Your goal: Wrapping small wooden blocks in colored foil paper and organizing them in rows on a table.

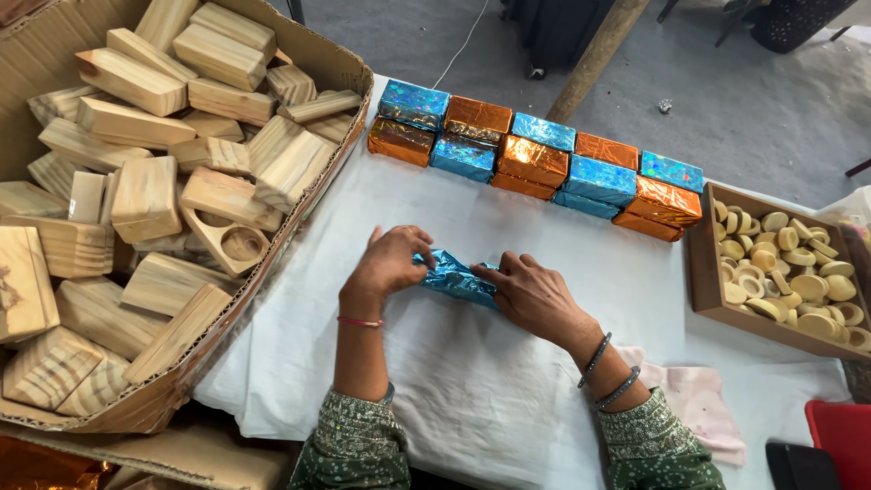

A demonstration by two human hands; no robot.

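Nearby: big cardboard box of pale wooden blocks [136, 209] left, foil-wrapped blue and orange blocks [535, 159] rowed behind. Centred on white-clothed worktop [472, 381], crinkled blue foil-wrapped block [456, 279], lengthwise left-right, clamped by left hand [390, 263] and right hand [535, 295].

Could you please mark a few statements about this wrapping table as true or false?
1. Both hands, the left hand and the right hand, are on a blue foil-wrapped block. True.
2. The cardboard box on the left holds metal cans. False: it holds bare wooden blocks.
3. The finished wrapped blocks are all blue. False: blue and orange ones alternate in rows.
4. The wooden tray on the right holds small pale round discs. True.
5. The work lies on a white cloth. True.
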